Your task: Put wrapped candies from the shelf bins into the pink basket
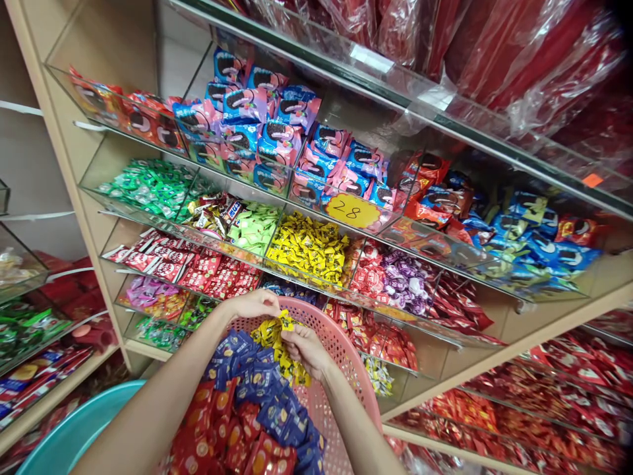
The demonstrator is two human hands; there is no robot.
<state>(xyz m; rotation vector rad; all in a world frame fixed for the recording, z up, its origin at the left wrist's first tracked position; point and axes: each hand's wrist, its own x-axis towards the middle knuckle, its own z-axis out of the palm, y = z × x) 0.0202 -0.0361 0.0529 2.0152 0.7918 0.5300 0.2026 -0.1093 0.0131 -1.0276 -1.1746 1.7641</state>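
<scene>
A pink perforated plastic basket [353,353] holds wrapped sweets below my hands. Blue packets [262,373] lie in its middle, red packets [217,422] nearer me, and small yellow-wrapped candies [270,333] at the far side. My right hand [306,348] is closed, thumb and fingers pinching a yellow-wrapped candy [285,321] above the pile. My left hand [254,305] is over the basket's far rim, its fingers curled together just beside that candy. Whatever lies between the left fingertips is hidden.
Ahead stands a tilted-looking shelf with clear divided bins. One bin has yellow candies [311,251]; green sweets [148,188] and blue-pink cookie packs [247,122] fill others. A yellow "28" tag [352,210] hangs in front. A teal tub [82,422] sits at lower left.
</scene>
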